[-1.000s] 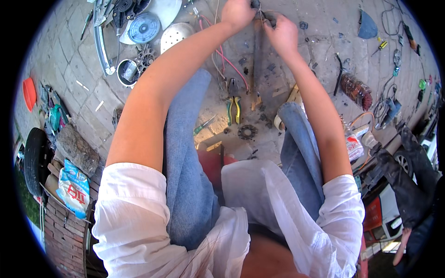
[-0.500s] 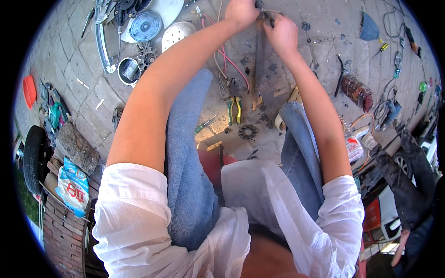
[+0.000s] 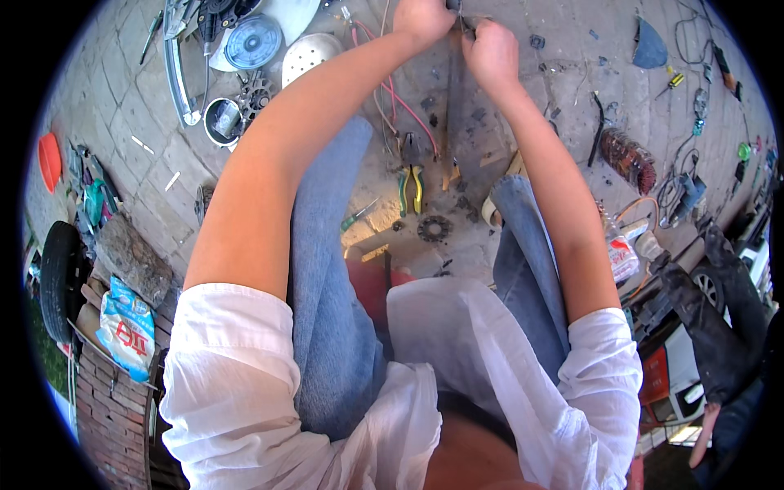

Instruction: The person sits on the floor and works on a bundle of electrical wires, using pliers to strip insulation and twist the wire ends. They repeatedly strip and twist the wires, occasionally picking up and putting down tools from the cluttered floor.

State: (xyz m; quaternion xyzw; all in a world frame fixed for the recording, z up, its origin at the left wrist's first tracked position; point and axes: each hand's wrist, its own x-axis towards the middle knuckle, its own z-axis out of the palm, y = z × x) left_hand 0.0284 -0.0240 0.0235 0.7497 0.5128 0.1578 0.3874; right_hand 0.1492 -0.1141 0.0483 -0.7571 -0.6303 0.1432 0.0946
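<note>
Both hands meet at the top edge of the view, over the paved floor. My left hand (image 3: 420,20) is closed on a small dark piece, partly cut off by the frame edge. Close beside it, my right hand (image 3: 492,54) has its fingers curled on a dark part and a thin strip I cannot make out. Below them lies a long dark bar (image 3: 454,98). Pliers (image 3: 411,178) with yellow-green handles, a green-handled screwdriver (image 3: 359,214) and a dark toothed ring (image 3: 434,229) lie between my knees.
On the left are a white perforated dome (image 3: 313,57), a round blue-grey disc (image 3: 254,42) and a white cup-shaped housing (image 3: 222,122). A coil of copper-coloured windings (image 3: 627,153) and a yellow screwdriver (image 3: 671,85) lie right. A person's dark-trousered legs (image 3: 694,302) show at far right.
My right hand has turned slightly, its fingers curling further round beside the left. The left hand stays nearly in place, and the whole view shifts a little.
</note>
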